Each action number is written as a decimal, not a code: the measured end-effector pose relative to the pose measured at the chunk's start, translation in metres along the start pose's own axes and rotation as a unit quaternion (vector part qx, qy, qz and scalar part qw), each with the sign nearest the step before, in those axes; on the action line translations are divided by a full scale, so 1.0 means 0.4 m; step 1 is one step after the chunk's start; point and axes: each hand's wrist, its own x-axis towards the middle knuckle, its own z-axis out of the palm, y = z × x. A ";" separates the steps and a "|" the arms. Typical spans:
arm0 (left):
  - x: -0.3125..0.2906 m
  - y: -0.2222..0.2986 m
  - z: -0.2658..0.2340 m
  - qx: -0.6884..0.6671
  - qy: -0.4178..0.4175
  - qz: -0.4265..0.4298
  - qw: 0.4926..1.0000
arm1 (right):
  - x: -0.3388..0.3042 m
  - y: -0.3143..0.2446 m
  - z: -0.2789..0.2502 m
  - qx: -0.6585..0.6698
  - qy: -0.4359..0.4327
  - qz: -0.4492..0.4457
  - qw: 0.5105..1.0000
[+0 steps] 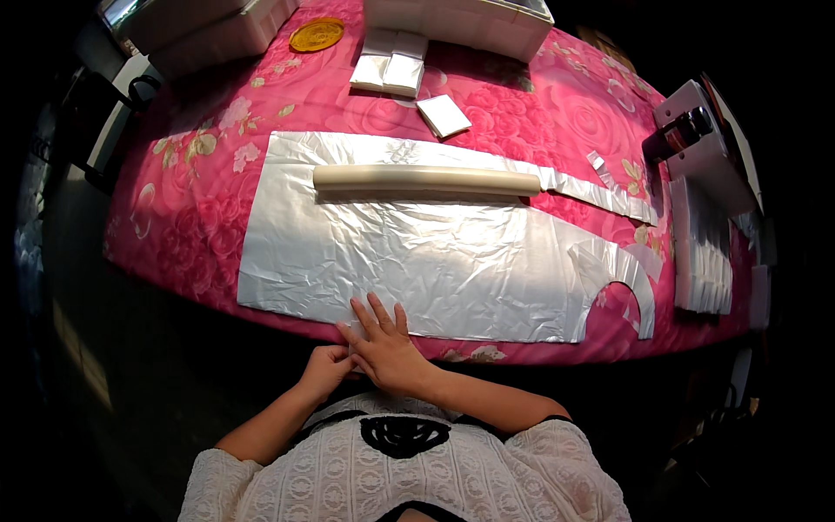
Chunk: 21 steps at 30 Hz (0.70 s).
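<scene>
A thin white plastic apron (287, 252) lies spread and creased along the near side of the table, its curved loop (639, 287) at the right end. A long cream-coloured tube or rod (426, 180) rests across its far half. My right hand (389, 351) is on the apron's near edge, fingers spread and palm down, holding nothing. Just left of it, beyond the table's edge, my left hand (326, 370) is closed in a pinch beside the right wrist and thumb. What its fingers hold, perhaps a bit of white film, is mostly hidden.
Pink floral cloth (183, 226) covers the table. Folded white packets (389, 63) and a single packet (444, 116) lie beyond the apron, near a yellow disc (317, 35) and white foam boxes (461, 22). A stack of white film (700, 252) and a dark bottle (677, 135) stand right.
</scene>
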 end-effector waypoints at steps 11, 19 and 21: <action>-0.062 0.183 -0.032 0.259 0.148 0.344 0.890 | 0.287 0.412 -0.345 0.282 0.304 0.188 0.890; -0.062 0.162 -0.015 0.290 0.129 0.350 0.882 | 0.394 0.557 -0.415 -0.158 0.265 0.365 0.878; -0.056 0.159 -0.018 0.304 0.130 0.358 0.873 | 0.342 0.539 -0.395 -0.139 0.293 0.251 0.912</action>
